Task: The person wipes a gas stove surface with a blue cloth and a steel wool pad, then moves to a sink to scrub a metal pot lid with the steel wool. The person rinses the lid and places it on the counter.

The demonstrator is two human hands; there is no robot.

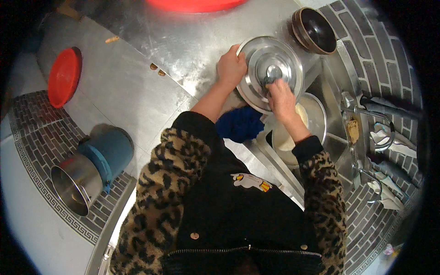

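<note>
A round stainless steel pot lid [268,55] is held tilted above the edge of the metal counter. My left hand [232,68] grips its left rim. My right hand [282,98] is closed on a small dark scrubber [268,81], pressed on the lid beside the round knob. Below the lid lies a bunched dark blue cloth [239,124]. Under my right wrist, a metal bowl [325,117] with pale contents stands in the sink; my forearm hides part of it.
Stacked dark bowls [318,31] stand at the upper right. Curved faucets [392,127] line the tiled wall. A red basin [196,5] sits at the top edge. Floor items include another red basin [64,77], a blue bucket [113,154] and a steel pot [77,185].
</note>
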